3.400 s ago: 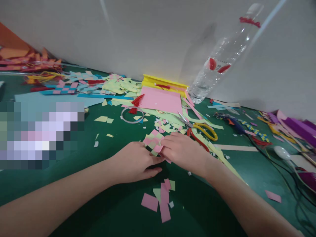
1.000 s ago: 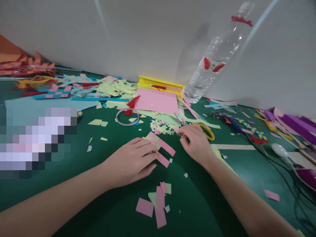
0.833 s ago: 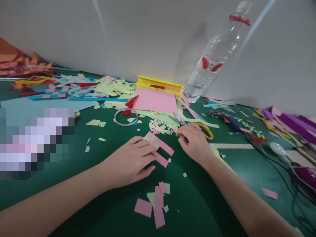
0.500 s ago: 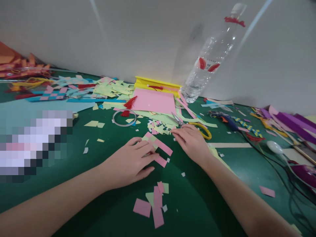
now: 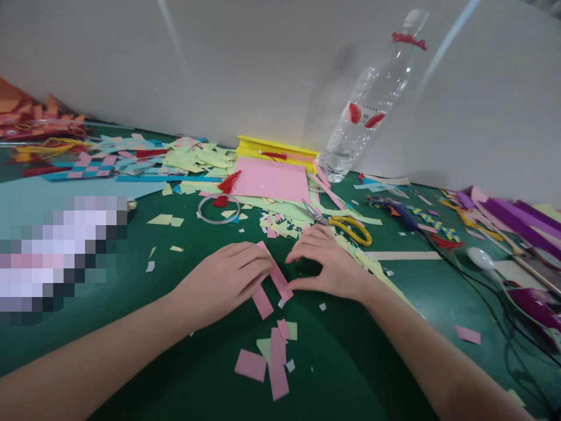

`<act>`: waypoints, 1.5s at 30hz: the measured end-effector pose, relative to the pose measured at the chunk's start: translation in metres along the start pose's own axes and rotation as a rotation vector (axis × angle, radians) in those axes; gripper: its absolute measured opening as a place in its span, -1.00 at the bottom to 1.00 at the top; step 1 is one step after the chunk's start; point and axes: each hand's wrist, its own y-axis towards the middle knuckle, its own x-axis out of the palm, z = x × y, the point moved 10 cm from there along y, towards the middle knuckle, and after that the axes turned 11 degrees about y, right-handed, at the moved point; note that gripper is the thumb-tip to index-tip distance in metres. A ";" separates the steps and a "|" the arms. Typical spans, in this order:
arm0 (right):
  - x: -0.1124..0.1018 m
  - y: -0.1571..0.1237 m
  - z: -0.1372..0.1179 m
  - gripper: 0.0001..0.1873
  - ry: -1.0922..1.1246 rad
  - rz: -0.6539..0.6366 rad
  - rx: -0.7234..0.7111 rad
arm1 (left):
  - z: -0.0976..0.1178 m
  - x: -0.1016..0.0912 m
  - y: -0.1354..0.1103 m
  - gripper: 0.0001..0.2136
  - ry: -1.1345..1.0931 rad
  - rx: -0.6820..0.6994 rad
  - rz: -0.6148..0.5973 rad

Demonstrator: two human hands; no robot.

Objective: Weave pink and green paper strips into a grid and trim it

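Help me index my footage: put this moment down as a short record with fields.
Left hand: over the pink strips, partly hiding them
Right hand: curved open beside the strips, contact unclear
Scissors: just beyond right hand, yellow handle showing
Bottle: clear, by the wall
Scraps: pink, green and white, nearest the camera

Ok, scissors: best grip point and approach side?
Yellow handle loop, likely from the right: it's the rounded end and extends rightward, while the slim metal blades point left and away, and the right hand occupies the near side.
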 end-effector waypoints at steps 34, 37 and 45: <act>0.014 -0.001 -0.019 -0.84 0.016 0.030 -0.141 | 0.001 0.003 -0.001 -0.70 0.032 0.109 -0.045; 0.027 0.002 -0.018 -0.76 -0.106 -0.032 -0.131 | 0.002 0.002 0.000 -0.70 0.047 0.113 -0.037; 0.030 0.005 -0.009 -0.80 0.016 -0.086 -0.043 | 0.006 0.001 0.001 -0.76 0.047 0.150 -0.081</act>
